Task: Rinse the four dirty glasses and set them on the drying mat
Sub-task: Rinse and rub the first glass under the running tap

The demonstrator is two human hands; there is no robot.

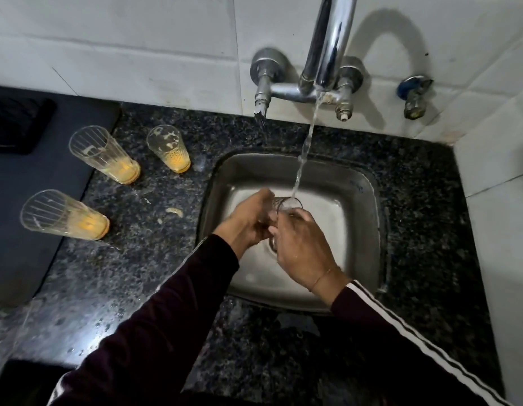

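four glasses [105, 155], one sink [248, 171]

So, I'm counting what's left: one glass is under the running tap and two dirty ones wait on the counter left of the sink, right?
Not quite: the head view shows three dirty glasses waiting, not two. The rest holds: both hands hold one glass under the running tap over the sink.

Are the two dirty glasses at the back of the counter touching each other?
Apart. The head view shows dark counter between the left back glass and the right back glass, from rims down to their orange-stained bases.
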